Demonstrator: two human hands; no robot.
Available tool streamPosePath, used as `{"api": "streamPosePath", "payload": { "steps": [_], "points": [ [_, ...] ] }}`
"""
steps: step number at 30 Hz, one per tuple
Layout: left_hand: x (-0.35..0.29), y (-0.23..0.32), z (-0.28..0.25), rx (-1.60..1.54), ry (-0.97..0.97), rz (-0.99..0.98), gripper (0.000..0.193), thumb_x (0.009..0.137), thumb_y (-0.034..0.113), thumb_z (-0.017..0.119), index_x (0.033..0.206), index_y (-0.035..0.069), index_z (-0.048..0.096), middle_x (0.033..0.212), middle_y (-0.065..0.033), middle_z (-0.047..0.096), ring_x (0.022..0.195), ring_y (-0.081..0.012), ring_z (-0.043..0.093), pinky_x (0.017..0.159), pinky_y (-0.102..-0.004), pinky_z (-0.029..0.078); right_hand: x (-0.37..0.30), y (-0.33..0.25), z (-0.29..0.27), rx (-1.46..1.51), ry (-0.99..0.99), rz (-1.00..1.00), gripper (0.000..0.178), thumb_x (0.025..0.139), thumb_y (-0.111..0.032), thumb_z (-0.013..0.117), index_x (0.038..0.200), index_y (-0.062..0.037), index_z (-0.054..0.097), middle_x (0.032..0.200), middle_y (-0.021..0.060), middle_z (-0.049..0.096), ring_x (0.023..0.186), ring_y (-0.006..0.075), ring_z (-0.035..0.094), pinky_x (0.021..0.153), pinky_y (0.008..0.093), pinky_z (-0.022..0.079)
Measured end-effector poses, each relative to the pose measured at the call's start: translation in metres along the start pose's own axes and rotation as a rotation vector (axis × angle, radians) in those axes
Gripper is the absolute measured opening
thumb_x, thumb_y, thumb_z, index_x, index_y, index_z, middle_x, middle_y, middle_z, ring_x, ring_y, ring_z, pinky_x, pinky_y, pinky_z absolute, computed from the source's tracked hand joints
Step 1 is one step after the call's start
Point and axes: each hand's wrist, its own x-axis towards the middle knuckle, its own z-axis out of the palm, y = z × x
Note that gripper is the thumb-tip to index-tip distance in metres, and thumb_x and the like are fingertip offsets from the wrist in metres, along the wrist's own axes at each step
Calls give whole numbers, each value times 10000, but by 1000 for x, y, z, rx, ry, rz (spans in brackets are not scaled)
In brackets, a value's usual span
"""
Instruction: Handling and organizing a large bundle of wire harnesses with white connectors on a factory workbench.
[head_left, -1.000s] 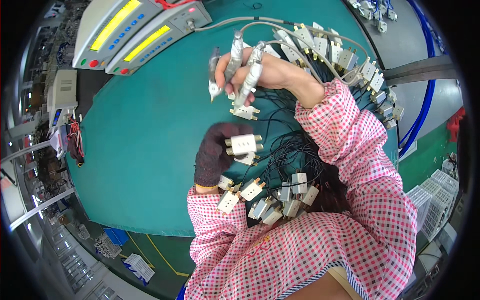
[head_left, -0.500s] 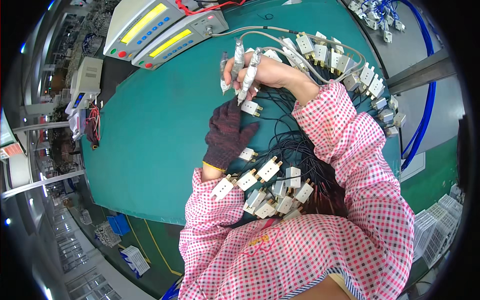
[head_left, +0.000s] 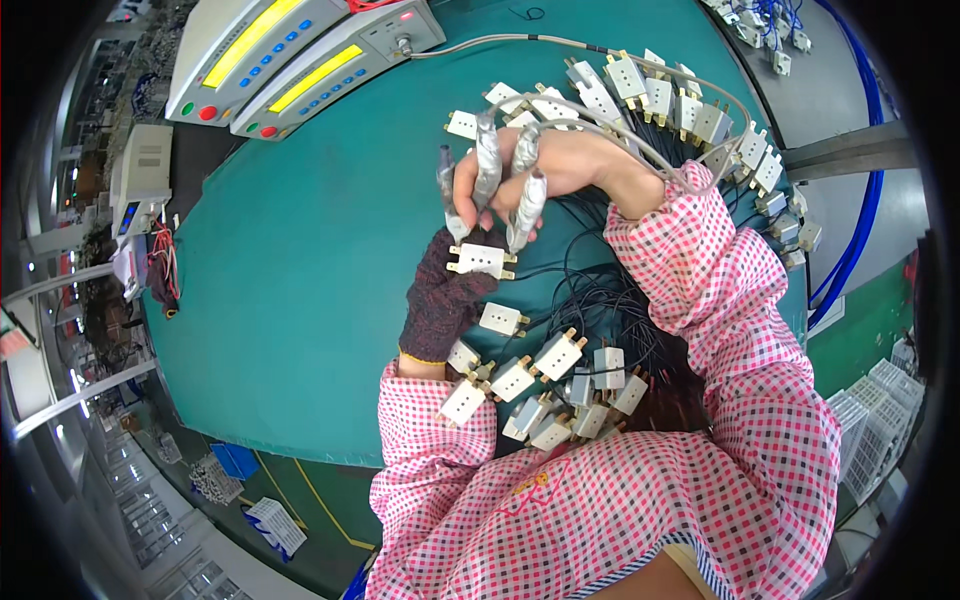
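My left hand (head_left: 436, 305), in a dark knitted glove, is closed on a small white box (head_left: 482, 262) with brass prongs at both ends and a black wire on its right side. My bare right hand (head_left: 560, 165) grips several test probes (head_left: 487, 160) wrapped in silver tape, with grey cables running from them. A tip of the left probe (head_left: 450, 195) and one of the right probe (head_left: 527, 212) come down close to the box's prongs; whether they touch is too fine to tell. Another white box (head_left: 502, 319) lies just below, beside the glove.
Two testers with yellow displays (head_left: 318, 78) stand at the far left of the green table (head_left: 270, 300). More white boxes line the far right (head_left: 655, 100) and lie near my body (head_left: 560, 354). A bundle of black wires (head_left: 600, 315) fills the space between my arms.
My gloved hand has closed round the white box, its thumb now along the near side. The probes have come down toward the box's ends. The view has shifted slightly.
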Motion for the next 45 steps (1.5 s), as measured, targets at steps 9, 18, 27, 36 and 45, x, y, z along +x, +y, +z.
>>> {"api": "streamPosePath", "payload": {
  "steps": [9,18,27,36,45],
  "points": [
    [0,4,-9,32,-33,-157,661,694,-20,732,1291,69,462,1156,-79,595,1022,-192,590,821,-311,506,4,6,4,-40,-53,-22,248,678,7,539,902,-2,645,901,71,635,803,151,586,720,292,471],
    [2,22,1,273,67,-314,648,689,90,746,1282,107,485,1038,-50,639,826,-119,611,573,-225,457,2,8,4,-77,-17,-6,247,676,18,530,896,-3,641,887,69,628,790,145,583,714,284,469],
    [0,20,9,310,139,-293,635,706,27,740,1282,104,483,1043,-50,628,875,-136,612,638,-254,505,2,11,2,-155,-22,-82,185,799,-49,544,945,-20,653,850,91,630,601,139,611,479,237,510],
    [35,-70,-95,457,-241,-155,669,684,108,776,1281,67,477,997,-86,633,866,-214,613,731,-322,509,6,2,23,89,-203,-42,209,780,-58,531,948,-31,652,810,83,640,579,129,620,494,227,510],
    [8,-2,-3,182,-31,-114,612,702,73,763,1252,103,497,1009,-25,641,782,-85,588,557,-206,436,-6,1,-1,43,13,26,221,728,-3,523,916,16,637,921,87,605,792,146,591,691,254,482]
  ]
}}
